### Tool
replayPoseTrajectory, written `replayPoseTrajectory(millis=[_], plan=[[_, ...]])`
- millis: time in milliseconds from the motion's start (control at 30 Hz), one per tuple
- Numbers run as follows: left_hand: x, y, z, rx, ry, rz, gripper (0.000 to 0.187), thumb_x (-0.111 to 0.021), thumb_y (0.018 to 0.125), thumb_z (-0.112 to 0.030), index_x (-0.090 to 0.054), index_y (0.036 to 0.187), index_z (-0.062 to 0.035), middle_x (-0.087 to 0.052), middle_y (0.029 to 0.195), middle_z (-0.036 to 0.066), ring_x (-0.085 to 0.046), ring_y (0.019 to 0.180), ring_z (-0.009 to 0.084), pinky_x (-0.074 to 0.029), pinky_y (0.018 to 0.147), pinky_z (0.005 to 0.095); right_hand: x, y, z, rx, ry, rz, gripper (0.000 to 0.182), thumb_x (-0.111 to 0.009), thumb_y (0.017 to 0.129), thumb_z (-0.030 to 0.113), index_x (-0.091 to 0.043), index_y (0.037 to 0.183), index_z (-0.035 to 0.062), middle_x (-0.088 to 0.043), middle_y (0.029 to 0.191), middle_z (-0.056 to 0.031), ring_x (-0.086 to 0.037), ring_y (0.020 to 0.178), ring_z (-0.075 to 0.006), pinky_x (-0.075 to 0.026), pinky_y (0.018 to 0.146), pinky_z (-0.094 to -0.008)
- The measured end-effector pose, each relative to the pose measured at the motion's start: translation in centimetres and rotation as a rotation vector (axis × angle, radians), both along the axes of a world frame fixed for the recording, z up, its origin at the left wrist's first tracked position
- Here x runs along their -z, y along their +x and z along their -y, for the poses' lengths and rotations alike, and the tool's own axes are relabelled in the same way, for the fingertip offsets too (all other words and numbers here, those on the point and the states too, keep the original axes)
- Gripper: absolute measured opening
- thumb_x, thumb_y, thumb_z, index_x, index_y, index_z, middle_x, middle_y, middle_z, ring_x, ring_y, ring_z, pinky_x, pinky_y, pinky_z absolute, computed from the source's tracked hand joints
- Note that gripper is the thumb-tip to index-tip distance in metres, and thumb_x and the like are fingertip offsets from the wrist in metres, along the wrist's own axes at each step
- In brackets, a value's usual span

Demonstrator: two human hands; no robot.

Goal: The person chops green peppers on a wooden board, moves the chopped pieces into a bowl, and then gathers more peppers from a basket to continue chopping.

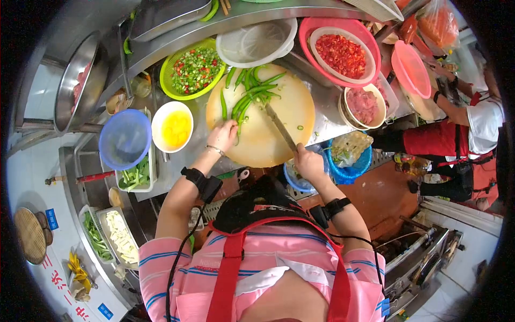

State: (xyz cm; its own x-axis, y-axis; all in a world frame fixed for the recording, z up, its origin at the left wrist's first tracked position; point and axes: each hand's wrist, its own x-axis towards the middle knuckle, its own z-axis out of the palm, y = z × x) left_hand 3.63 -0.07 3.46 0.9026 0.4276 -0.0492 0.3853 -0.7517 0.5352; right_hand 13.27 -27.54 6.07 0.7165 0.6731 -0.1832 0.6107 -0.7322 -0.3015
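Observation:
A round cutting board (pixel 268 134) lies on the steel counter with long green peppers (pixel 249 96) piled on its upper left part. My right hand (pixel 310 163) is closed round the handle of a knife (pixel 280 127), whose blade rests over the board with its tip beside the peppers. At the board's left edge my left hand (pixel 223 134) has its fingers pressed together at the lower ends of the peppers; what they pinch is partly hidden. A small green pepper slice (pixel 300 127) lies right of the blade.
Round the board stand a green basket (pixel 166 80) of chopped peppers, a white colander (pixel 257 45), a pink basin (pixel 370 53) with red chillies, a bowl of meat (pixel 362 105), a bowl of yellow egg (pixel 174 129) and a blue basin (pixel 124 139). Another person (pixel 450 118) works at the right.

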Motion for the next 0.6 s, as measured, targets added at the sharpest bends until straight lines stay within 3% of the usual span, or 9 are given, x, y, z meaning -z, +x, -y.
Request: replayPoseTrajectory(millis=[33,167,233,267,333,400,467,500,600], plan=[[0.9,-0.4,0.0,0.04,-0.034,0.154,0.017,-0.052,0.083,-0.021,-0.057,0.094,-0.0087,-0.061,0.081,0.015,-0.059,0.076,0.0355,-0.048,0.067,0.0441,0.3,-0.2,0.0,-0.004,0.002,-0.004,0.015,-0.05,0.077,0.015,-0.046,0.087,0.005,-0.058,0.058,-0.0183,-0.06,0.055,-0.0352,-0.049,0.05,-0.0446],[1.0,-0.6,-1.1,0.034,0.016,0.324,0.017,-0.051,0.082,-0.012,-0.058,0.097,-0.0103,-0.063,0.081,0.012,-0.06,0.077,0.0343,-0.048,0.07,0.0419,1.0,-0.2,0.0,0.1,0.049,-0.046,0.021,-0.047,0.084,0.025,-0.045,0.087,0.0042,-0.058,0.059,-0.0215,-0.059,0.056,-0.0388,-0.047,0.051,-0.048],[0.1,-0.5,-1.9,0.111,-0.454,0.038,0.027,-0.048,0.078,-0.003,-0.058,0.101,-0.0115,-0.062,0.091,0.011,-0.059,0.087,0.0312,-0.048,0.075,0.0378,1.0,-0.3,-0.1,0.115,0.065,-0.045,0.022,-0.047,0.084,0.025,-0.045,0.087,0.0038,-0.058,0.06,-0.0218,-0.059,0.057,-0.0389,-0.047,0.052,-0.0481],[0.0,-0.5,-2.3,0.112,-0.454,0.039,0.027,-0.048,0.078,-0.003,-0.058,0.101,-0.0115,-0.062,0.091,0.011,-0.059,0.087,0.0312,-0.048,0.075,0.0378,1.0,-0.4,-0.1,0.114,0.052,-0.047,0.022,-0.047,0.084,0.025,-0.045,0.087,0.0039,-0.058,0.06,-0.0217,-0.059,0.057,-0.039,-0.047,0.052,-0.0483],[-0.2,-0.5,-3.4,0.327,-0.053,0.2,0.038,-0.045,0.074,0.003,-0.058,0.106,-0.0123,-0.058,0.104,0.01,-0.056,0.099,0.0271,-0.047,0.08,0.034,1.0,-0.4,-0.2,0.119,0.046,-0.05,0.021,-0.047,0.084,0.025,-0.045,0.088,0.0039,-0.058,0.06,-0.0216,-0.059,0.057,-0.039,-0.047,0.052,-0.0485],[-0.9,0.5,-4.5,0.385,0.078,0.211,0.048,-0.046,0.07,0.006,-0.056,0.112,-0.0174,-0.054,0.11,0.01,-0.054,0.1,0.0269,-0.045,0.084,0.0339,1.0,-0.6,-0.2,0.096,0.064,-0.011,0.016,-0.048,0.077,0.015,-0.044,0.088,0.0046,-0.059,0.06,-0.0208,-0.06,0.055,-0.0374,-0.048,0.049,-0.0468],[-2.8,1.8,-4.7,0.593,0.541,-0.019,0.064,-0.051,0.065,0.005,-0.05,0.12,-0.0281,-0.051,0.112,0.009,-0.054,0.097,0.0289,-0.043,0.088,0.038,1.3,-0.6,-0.2,0.098,0.059,-0.016,0.016,-0.048,0.078,0.015,-0.044,0.089,0.0045,-0.059,0.06,-0.0212,-0.06,0.056,-0.0378,-0.049,0.05,-0.0471],[-2.5,2.2,-4.8,0.632,0.561,-0.036,0.065,-0.051,0.067,0.003,-0.048,0.121,-0.0333,-0.049,0.111,0.009,-0.053,0.098,0.0296,-0.041,0.09,0.0388,1.3,-0.6,-0.2,0.095,0.055,-0.02,0.016,-0.047,0.078,0.015,-0.043,0.089,0.0045,-0.059,0.061,-0.0216,-0.06,0.056,-0.0382,-0.049,0.051,-0.0473],[-1.2,3.2,-4.7,0.628,0.525,-0.112,0.062,-0.052,0.068,-0.001,-0.047,0.122,-0.0313,-0.05,0.109,0.01,-0.054,0.096,0.0285,-0.042,0.088,0.0381,0.9,-0.7,-0.4,0.128,0.031,-0.04,0.016,-0.046,0.079,0.016,-0.043,0.09,0.0046,-0.059,0.062,-0.0217,-0.06,0.057,-0.0383,-0.049,0.052,-0.0476]])
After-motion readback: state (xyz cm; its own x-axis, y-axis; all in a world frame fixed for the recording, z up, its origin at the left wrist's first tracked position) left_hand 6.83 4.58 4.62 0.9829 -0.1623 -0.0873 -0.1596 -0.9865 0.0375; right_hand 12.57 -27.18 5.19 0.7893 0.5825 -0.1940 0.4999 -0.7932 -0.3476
